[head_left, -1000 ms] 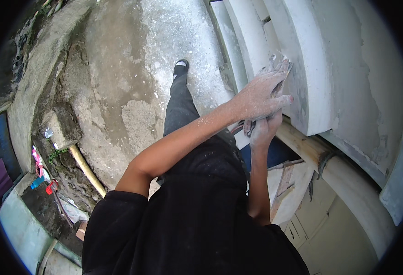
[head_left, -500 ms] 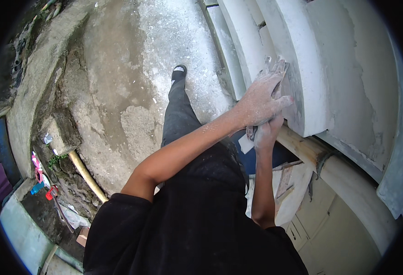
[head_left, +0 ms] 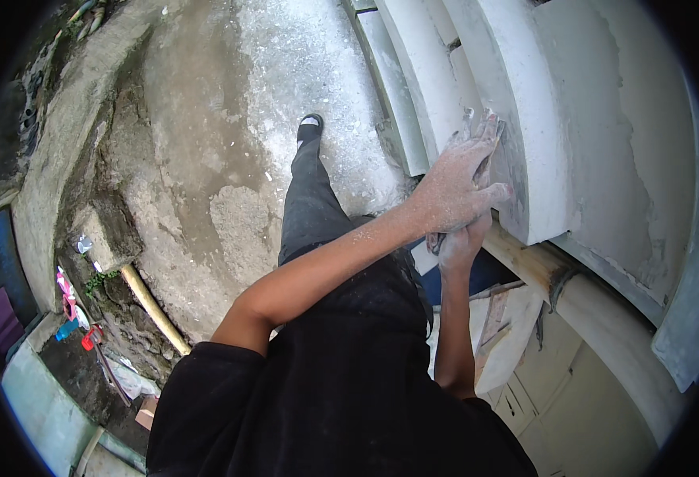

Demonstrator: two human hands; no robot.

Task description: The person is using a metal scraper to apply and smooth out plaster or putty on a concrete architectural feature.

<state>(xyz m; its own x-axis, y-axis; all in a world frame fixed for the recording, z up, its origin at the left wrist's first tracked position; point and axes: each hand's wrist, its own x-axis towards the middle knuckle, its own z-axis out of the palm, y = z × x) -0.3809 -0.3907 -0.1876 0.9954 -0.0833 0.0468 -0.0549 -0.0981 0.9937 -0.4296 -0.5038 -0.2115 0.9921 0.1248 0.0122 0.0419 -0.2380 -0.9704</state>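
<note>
The left hand (head_left: 456, 183) has its long fingers out and a bit apart, and their tips seem to touch the white ledge (head_left: 542, 119), just right of them. The right hand (head_left: 460, 242) is bent just below, mostly hidden; I can't tell how far its fingers open, or if either hand grips anything. Powder on the skin could make fingers slip, and the ledge's hard edge might scrape them.

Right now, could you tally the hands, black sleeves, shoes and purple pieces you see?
Hands: 2, the left hand and the right hand
Black sleeves: 2, the left sleeve and the right sleeve
Dark shoe: 1
Purple piece: 1
Total: 6
</note>
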